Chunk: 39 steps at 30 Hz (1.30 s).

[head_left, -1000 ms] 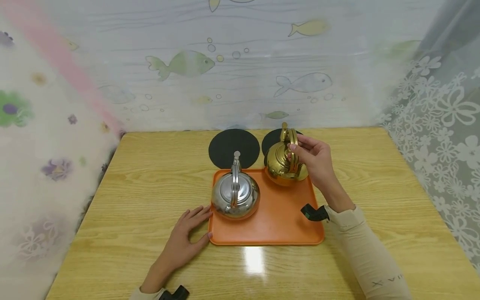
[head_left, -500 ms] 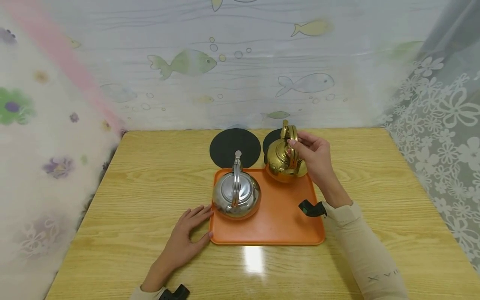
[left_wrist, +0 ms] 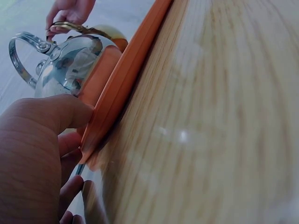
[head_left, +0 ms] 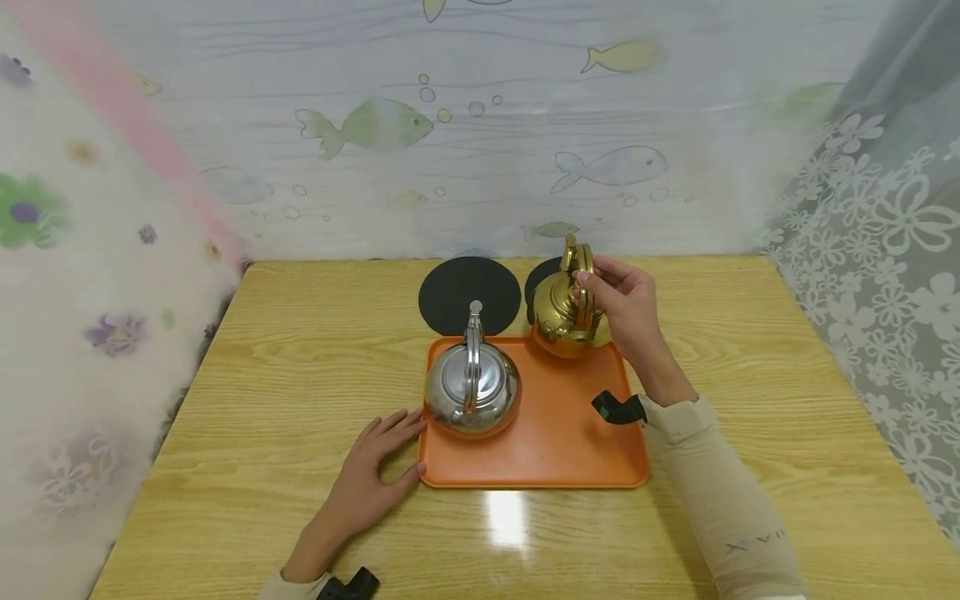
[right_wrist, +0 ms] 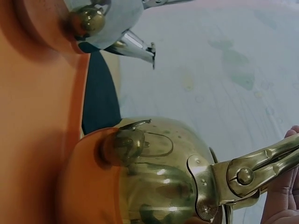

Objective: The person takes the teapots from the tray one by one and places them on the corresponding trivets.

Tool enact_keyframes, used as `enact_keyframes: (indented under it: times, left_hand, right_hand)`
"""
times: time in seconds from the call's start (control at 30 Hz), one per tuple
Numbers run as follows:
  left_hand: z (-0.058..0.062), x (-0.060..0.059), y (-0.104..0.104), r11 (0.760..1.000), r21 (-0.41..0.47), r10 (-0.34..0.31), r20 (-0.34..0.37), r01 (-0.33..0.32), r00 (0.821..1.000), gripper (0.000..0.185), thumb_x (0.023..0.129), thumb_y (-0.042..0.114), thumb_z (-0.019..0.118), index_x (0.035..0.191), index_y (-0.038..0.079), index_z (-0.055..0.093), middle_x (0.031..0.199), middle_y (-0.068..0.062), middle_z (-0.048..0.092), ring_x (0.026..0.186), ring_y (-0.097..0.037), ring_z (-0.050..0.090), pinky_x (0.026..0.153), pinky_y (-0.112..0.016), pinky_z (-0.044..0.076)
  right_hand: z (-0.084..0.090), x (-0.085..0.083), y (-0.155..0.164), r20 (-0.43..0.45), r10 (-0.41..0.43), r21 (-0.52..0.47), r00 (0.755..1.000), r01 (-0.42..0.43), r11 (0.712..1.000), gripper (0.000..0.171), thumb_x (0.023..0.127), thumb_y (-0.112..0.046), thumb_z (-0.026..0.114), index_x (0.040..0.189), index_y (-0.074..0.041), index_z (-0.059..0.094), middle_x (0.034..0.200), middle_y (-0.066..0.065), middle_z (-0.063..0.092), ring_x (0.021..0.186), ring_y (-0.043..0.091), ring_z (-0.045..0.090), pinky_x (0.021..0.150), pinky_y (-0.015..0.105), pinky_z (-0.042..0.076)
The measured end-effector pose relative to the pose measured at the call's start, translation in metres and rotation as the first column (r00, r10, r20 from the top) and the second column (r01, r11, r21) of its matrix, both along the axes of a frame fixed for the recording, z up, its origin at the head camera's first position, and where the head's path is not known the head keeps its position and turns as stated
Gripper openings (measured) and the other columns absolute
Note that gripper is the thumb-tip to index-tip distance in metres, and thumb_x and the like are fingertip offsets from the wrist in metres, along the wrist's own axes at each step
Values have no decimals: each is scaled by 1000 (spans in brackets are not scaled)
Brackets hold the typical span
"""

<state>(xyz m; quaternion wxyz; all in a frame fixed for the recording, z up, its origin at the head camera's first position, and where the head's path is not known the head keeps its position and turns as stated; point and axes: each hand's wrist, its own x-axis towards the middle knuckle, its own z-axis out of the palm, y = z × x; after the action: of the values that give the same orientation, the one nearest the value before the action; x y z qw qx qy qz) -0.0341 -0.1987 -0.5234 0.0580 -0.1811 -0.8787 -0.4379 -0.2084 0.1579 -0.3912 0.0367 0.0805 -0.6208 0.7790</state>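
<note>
My right hand (head_left: pixel 628 315) has its fingers (head_left: pixel 592 282) curled round the arched handle of the gold kettle (head_left: pixel 564 318), pinching it near the top. The kettle hangs over the far right corner of the orange tray (head_left: pixel 555 442), partly over the tray's back edge and in front of the right black mat (head_left: pixel 542 280). From the head view I cannot tell whether its base touches the tray or clears it. In the right wrist view the gold kettle (right_wrist: pixel 159 177) fills the lower frame, with its handle hinge just beside my fingers (right_wrist: pixel 285 200) at the edge.

My left hand (head_left: pixel 371 475) lies flat on the counter (head_left: pixel 285 367), fingers spread and relaxed, the thumb tip touching the tray's left rim. The left wrist view shows the thumb (left_wrist: pixel 56 112) against the rim of the tray (left_wrist: pixel 126 74).

The silver kettle (head_left: pixel 471 388) stands upright on the left half of the tray, near my left hand, its spout pointing away towards the left black mat (head_left: pixel 468 293). The two kettles stand apart. Fish-patterned curtains hang behind the counter.
</note>
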Motion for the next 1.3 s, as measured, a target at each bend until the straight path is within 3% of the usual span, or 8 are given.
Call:
enact_keyframes:
  times: [0.1,0.33,0.73,0.97,1.1,1.3]
  left_hand:
    - [0,0,0,1000,-1,0,1,0,1000,54,90,23,79,141,22,62,151,-1,54,143,-33,44,118,-65,22]
    - [-1,0,-1,1000,-1,-1,-2,1,1000,54,90,22,79,141,22,63,151,-1,55,143,-33,44,119,-64,22]
    - [1,0,0,1000,2,-1,1,1,1000,54,90,22,79,141,21,63,150,-2,55,143,-34,44,118,-64,22]
    - [0,0,0,1000,6,-4,7,4,1000,54,90,23,79,142,22,62,151,-2,55,143,-33,44,119,-63,22]
    - [0,0,0,1000,1,-5,7,5,1000,54,90,23,78,142,22,62,151,-1,55,143,-33,44,119,-63,22]
    - [1,-1,-1,1000,1,-5,1,5,1000,54,90,23,79,141,21,63,150,-1,55,143,-34,44,119,-63,22]
  right_hand:
    - [0,-2,0,9,-12,-10,1000,12,1000,33,95,1,66,126,13,61,93,-1,72,73,13,70,68,23,62]
    - [-1,-8,0,-2,-7,-15,1000,7,1000,41,96,3,63,130,22,53,94,0,73,71,12,70,68,24,62]
    - [0,-17,3,2,-4,-2,1000,4,1000,36,97,0,64,128,17,56,95,1,73,73,13,71,68,23,62]
    - [0,-24,8,1,-8,-20,1000,8,1000,19,96,2,64,115,6,64,93,3,72,73,14,72,68,25,63]
    - [1,-27,10,1,-6,-18,1000,6,1000,17,96,2,64,113,3,66,92,3,73,73,14,72,67,24,62]
    - [1,-33,12,-7,22,-39,1000,-23,999,27,95,2,66,120,13,62,93,3,74,73,15,72,67,24,62]
